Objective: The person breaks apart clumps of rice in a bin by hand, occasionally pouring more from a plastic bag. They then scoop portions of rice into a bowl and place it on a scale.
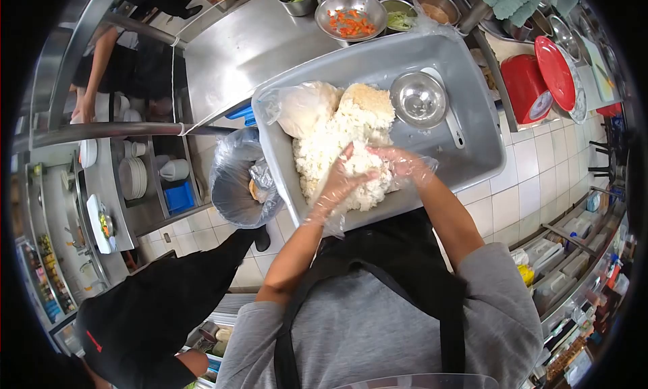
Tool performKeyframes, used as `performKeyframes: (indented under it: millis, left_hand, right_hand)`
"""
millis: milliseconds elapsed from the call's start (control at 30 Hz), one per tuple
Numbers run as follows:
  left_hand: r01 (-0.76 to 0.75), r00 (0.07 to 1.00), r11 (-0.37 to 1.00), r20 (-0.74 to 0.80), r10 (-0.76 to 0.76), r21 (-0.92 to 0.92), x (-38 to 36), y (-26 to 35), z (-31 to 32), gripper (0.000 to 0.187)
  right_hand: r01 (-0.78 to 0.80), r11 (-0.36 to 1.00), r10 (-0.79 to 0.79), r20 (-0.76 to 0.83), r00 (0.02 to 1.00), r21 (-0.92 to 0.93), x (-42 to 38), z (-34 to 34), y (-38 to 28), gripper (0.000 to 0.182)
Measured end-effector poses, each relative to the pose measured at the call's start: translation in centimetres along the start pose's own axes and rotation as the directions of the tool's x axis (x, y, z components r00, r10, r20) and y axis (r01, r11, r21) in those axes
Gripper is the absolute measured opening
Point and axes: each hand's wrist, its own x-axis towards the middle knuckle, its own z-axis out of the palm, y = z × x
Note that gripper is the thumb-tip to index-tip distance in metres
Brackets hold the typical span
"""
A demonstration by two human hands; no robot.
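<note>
My left hand (341, 184) and my right hand (405, 164) both wear clear plastic gloves. They are cupped at the near side of a heap of white cooked rice (317, 154), with a loose clump of it between them. The rice lies in the left half of a large grey tub (482, 98). A browner block of rice (368, 102) rests at the far side of the heap, beside a clear plastic bag (304, 105) of pale contents. To the right of the heap are a metal bowl (419, 100) and a white-handled utensil (456, 131), partly hidden by the bowl.
Beyond the tub, a steel counter (229, 58) holds metal bowls, one with chopped orange-red pieces (351, 23). A lined bin (233, 179) stands left. A red scale (525, 85) sits at right. Another person in black (155, 308) is close at lower left; another person's arm (101, 61) shows at upper left.
</note>
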Motion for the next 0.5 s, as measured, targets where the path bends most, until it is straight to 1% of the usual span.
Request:
performKeyframes:
  millis: [33,67,100,133,167,200,233,267,300,333,367,400,433,467,500]
  left_hand:
    - [0.002,1.0,1.0,0.004,-0.002,0.0,0.2,1.3,-0.7,0.086]
    - [0.105,0.993,0.99,0.062,-0.099,-0.095,0.5,3.4,-1.5,0.076]
    - [0.209,0.974,0.961,0.126,-0.187,-0.184,0.9,4.5,-2.2,0.066]
    - [0.104,0.993,0.993,0.057,-0.102,-0.049,1.6,3.9,-2.7,0.05]
    - [0.104,0.993,0.993,0.055,-0.101,-0.047,1.9,3.2,-3.4,0.05]
    - [0.024,0.999,0.999,0.045,-0.023,-0.037,2.3,2.4,-4.1,0.048]
    - [-0.055,0.998,0.998,0.038,0.056,-0.025,2.7,1.4,-4.6,0.046]
    - [-0.169,0.985,0.986,-0.012,0.169,0.008,3.2,0.2,-4.8,0.035]
    - [-0.171,0.985,0.985,-0.01,0.171,0.01,3.4,-1.0,-5.0,0.035]
    - [-0.094,0.994,0.981,-0.079,0.081,-0.17,3.3,-1.4,-5.0,0.032]
    - [-0.027,0.991,0.937,-0.13,-0.021,-0.349,3.3,-1.9,-5.0,0.03]
    - [-0.026,0.992,0.936,-0.128,-0.02,-0.351,3.4,-2.2,-5.1,0.03]
    - [-0.06,0.993,0.937,-0.113,0.022,-0.345,3.5,-2.5,-5.1,0.029]
    - [-0.096,0.993,0.935,-0.096,0.067,-0.341,3.7,-2.5,-5.1,0.029]
    - [-0.097,0.993,0.935,-0.093,0.069,-0.342,3.2,-1.4,-4.8,0.029]
  right_hand:
    - [-0.237,0.859,0.327,-0.129,0.936,0.454,0.0,0.4,0.2,0.06]
    - [-0.126,0.895,0.187,-0.104,0.977,0.429,-0.4,-1.1,3.2,0.051]
    - [-0.125,0.895,0.186,-0.103,0.977,0.427,0.0,-0.8,2.1,0.051]
    - [-0.215,0.903,0.291,-0.161,0.943,0.373,0.8,0.4,-0.8,0.052]
    - [-0.307,0.895,0.387,-0.224,0.894,0.323,1.9,2.1,-4.2,0.052]
    - [-0.348,0.869,0.462,-0.323,0.826,0.353,3.0,4.1,-7.6,0.043]
    - [-0.345,0.87,0.459,-0.322,0.828,0.352,3.3,4.6,-7.6,0.043]
    - [-0.286,0.922,0.371,-0.389,0.843,0.26,3.6,4.9,-7.5,0.044]
    - [-0.227,0.96,0.276,-0.446,0.851,0.161,3.8,5.2,-7.4,0.044]
    - [-0.226,0.961,0.275,-0.447,0.851,0.161,4.0,5.8,-7.2,0.044]
    - [-0.187,0.982,0.146,-0.589,0.795,-0.009,4.2,6.7,-7.0,0.046]
    - [-0.17,0.968,-0.005,-0.695,0.719,-0.183,4.3,7.1,-6.7,0.048]
    - [-0.171,0.968,-0.006,-0.697,0.717,-0.185,4.3,6.6,-5.1,0.048]
    - [-0.372,0.898,0.106,-0.706,0.7,-0.235,4.4,5.6,-2.2,0.052]
    - [-0.555,0.785,0.211,-0.722,0.659,-0.276,4.4,5.0,-0.6,0.058]
